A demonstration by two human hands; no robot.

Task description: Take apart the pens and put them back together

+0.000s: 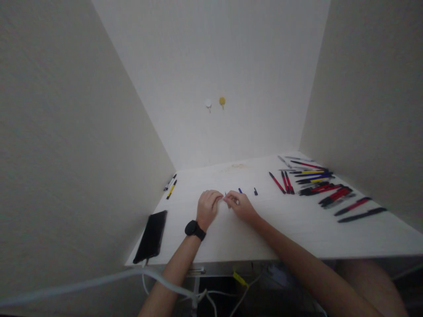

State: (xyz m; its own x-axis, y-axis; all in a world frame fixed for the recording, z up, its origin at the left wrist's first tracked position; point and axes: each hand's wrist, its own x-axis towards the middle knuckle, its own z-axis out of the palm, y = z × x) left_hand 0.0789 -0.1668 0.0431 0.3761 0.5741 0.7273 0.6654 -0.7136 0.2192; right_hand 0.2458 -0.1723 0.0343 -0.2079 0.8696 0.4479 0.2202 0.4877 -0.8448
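My left hand (208,206), with a black watch (194,229) on its wrist, rests low over the white table, thumb and fingertips pinched together. Just to its right, my right hand (242,206) is closed in a pinch too, its fingertips almost meeting the left ones. Something thin and small shows at the right fingertips, too blurred to name. What the left fingers hold, if anything, is hidden. Beyond the right hand lies a small blue piece (240,190), partly covered by that hand. A short dark pen cap (255,191) lies further right.
Many pens (313,188) in red, black, yellow, blue and grey spread along the table's right side. A yellow pen (171,189) and a white-and-black pen (170,182) lie at the left edge. A black phone (150,237) is at front left. White cables (132,274) cross below the table.
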